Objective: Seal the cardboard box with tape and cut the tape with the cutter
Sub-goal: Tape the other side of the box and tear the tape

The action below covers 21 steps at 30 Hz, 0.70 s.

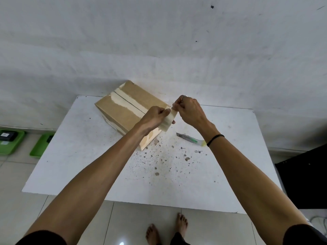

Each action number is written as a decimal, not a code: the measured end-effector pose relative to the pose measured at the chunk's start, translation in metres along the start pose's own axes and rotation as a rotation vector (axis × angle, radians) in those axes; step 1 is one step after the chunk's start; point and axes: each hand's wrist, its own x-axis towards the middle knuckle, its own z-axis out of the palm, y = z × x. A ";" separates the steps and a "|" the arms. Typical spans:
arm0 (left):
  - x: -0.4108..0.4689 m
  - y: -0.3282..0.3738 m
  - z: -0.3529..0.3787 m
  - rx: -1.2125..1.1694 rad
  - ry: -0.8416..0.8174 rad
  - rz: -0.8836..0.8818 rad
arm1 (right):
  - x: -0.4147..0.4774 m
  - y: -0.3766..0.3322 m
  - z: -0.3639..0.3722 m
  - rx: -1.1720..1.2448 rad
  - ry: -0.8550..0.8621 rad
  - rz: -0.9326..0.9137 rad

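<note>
A cardboard box (123, 110) is seen lying on the far-left part of a white table (88, 165), turned at an angle to the table edges. Its top flaps are closed, with a dark centre seam running along pale strips where old tape has been torn away.

A roll of tape (167, 122), beige, is held above the near-right end of the box. The roll is gripped by the left hand (155, 114), fingers curled closed around it. The loose tape end at the top of the roll is pinched by the right hand (188, 110) between thumb and fingertips; the other fingers are folded in. A ring (184, 97) is worn on a right finger, and a black band (215, 139) on the right wrist. Both hands are close together, nearly touching over the roll.

The cutter (189, 138), with a metal blade end and a green-yellow body, is lying flat on the table just right of the box, partly hidden under the right forearm, untouched.

Brown crumbs and specks (164, 160) are scattered on the table near the box corner. Two green trays (10, 141) are visible on the tiled floor at left. Bare feet (166, 228) are seen below the table's near edge.
</note>
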 end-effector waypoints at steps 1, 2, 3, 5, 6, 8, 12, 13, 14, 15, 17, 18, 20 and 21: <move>-0.001 0.003 -0.001 0.031 -0.006 0.007 | -0.002 0.000 0.001 -0.012 -0.002 -0.002; -0.003 0.006 -0.001 0.046 -0.007 0.008 | -0.003 0.001 0.002 -0.015 0.001 -0.002; -0.003 0.007 -0.001 0.052 -0.011 0.013 | -0.005 0.000 0.002 -0.019 0.007 -0.002; -0.003 0.007 0.000 0.064 -0.026 0.016 | -0.007 0.001 0.003 -0.041 0.024 -0.007; -0.001 0.007 0.000 0.078 -0.021 0.022 | -0.008 0.003 0.004 -0.061 0.039 -0.014; 0.003 0.006 0.002 0.116 -0.005 0.014 | -0.012 0.004 0.004 -0.099 0.077 -0.025; 0.009 -0.006 0.002 0.106 0.017 -0.062 | -0.013 -0.003 0.005 -0.059 0.085 -0.052; 0.008 -0.007 0.002 0.093 0.021 -0.073 | -0.012 -0.005 0.005 -0.057 0.070 -0.053; 0.006 -0.005 0.003 0.095 0.024 -0.069 | -0.008 -0.005 0.002 -0.028 0.059 -0.035; 0.004 -0.004 0.002 0.093 0.026 -0.055 | -0.006 -0.003 0.001 0.037 0.043 -0.006; 0.001 -0.001 0.001 0.113 0.049 -0.007 | -0.001 0.001 -0.003 0.157 0.023 0.038; 0.002 -0.002 0.002 0.090 0.059 -0.002 | 0.000 0.002 -0.006 0.190 0.002 0.048; 0.006 -0.007 -0.001 -0.001 0.054 -0.010 | 0.003 0.002 -0.013 0.234 -0.060 0.063; 0.008 -0.012 -0.003 -0.007 0.049 0.005 | 0.003 0.000 -0.017 0.265 -0.101 0.078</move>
